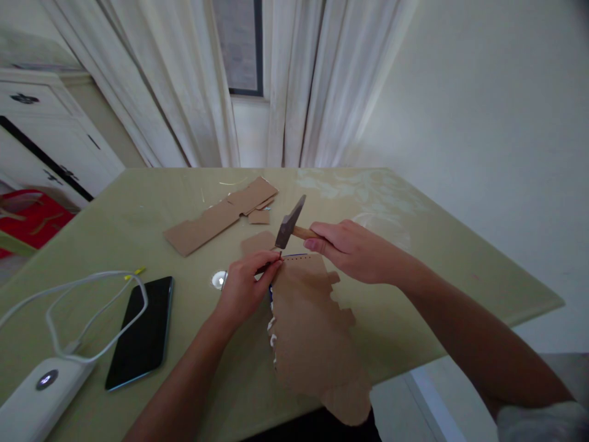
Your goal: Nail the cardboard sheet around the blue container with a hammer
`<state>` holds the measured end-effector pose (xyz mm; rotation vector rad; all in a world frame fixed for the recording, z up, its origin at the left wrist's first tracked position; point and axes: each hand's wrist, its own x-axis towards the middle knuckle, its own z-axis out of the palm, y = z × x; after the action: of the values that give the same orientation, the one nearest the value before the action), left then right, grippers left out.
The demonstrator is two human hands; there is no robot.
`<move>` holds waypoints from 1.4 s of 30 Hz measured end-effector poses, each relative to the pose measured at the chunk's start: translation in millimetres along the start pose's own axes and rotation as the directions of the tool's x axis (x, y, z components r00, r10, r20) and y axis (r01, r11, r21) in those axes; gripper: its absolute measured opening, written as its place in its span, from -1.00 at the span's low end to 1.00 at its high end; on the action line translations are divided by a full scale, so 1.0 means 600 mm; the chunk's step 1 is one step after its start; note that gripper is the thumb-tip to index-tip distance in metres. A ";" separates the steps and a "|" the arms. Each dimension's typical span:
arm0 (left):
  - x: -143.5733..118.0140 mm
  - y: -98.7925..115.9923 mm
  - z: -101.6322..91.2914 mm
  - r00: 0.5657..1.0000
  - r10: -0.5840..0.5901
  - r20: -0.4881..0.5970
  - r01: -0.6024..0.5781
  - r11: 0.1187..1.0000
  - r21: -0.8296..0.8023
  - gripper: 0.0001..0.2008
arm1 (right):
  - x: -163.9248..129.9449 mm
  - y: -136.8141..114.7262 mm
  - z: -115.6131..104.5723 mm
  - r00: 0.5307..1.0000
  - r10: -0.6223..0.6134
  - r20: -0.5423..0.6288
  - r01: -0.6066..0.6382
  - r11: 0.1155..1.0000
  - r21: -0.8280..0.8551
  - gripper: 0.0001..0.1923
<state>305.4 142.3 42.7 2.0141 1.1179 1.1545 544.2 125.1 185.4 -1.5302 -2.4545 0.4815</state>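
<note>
My right hand (354,248) grips the wooden handle of a small hammer (289,222), whose metal head hangs just above the near cardboard piece (313,331). My left hand (246,285) pinches a thin dark nail-like thing upright at the top left corner of that cardboard, directly under the hammer head. A row of small holes runs along the cardboard's top edge. The cardboard is jagged and overhangs the table's front edge.
More cardboard scraps (221,215) lie further back on the green table (414,258). A black phone (145,331), a white power bank (39,393) with a looped cable (92,307) and a small round silvery object (219,280) sit to the left. Curtains and a cabinet stand behind.
</note>
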 end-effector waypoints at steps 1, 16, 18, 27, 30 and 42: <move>-0.001 0.000 0.001 1.000 -0.013 0.000 0.013 1.000 -0.014 -0.82 | 0.000 0.001 0.002 1.000 -0.013 0.017 0.013 1.000 -0.009 -0.64; 0.008 0.011 0.011 0.985 -0.115 -0.128 0.099 0.987 -0.129 -0.84 | -0.005 0.069 0.061 0.972 0.225 -0.068 -0.220 0.973 0.074 -0.62; 0.008 0.010 0.017 0.984 -0.131 -0.120 0.112 0.983 -0.148 -0.83 | -0.003 0.088 0.083 0.961 0.274 -0.046 -0.267 0.955 0.130 -0.61; 0.007 0.002 0.010 0.991 -0.128 -0.028 0.122 0.978 -0.167 -0.81 | 0.010 0.111 0.108 0.957 0.285 -0.050 -0.235 0.868 0.438 -0.62; 0.007 0.002 0.006 0.993 -0.113 -0.015 0.110 0.983 -0.150 -0.82 | 0.015 0.118 0.113 0.960 0.280 -0.026 -0.231 0.840 0.491 -0.60; -0.004 0.010 -0.004 1.000 0.014 0.023 -0.013 0.999 -0.034 -0.85 | 0.003 0.120 0.121 0.970 0.240 0.043 -0.235 0.872 0.430 -0.60</move>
<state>305.2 137.1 47.6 2.0075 1.0675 1.1460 578.2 144.5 91.0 -1.6264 -1.9696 0.9835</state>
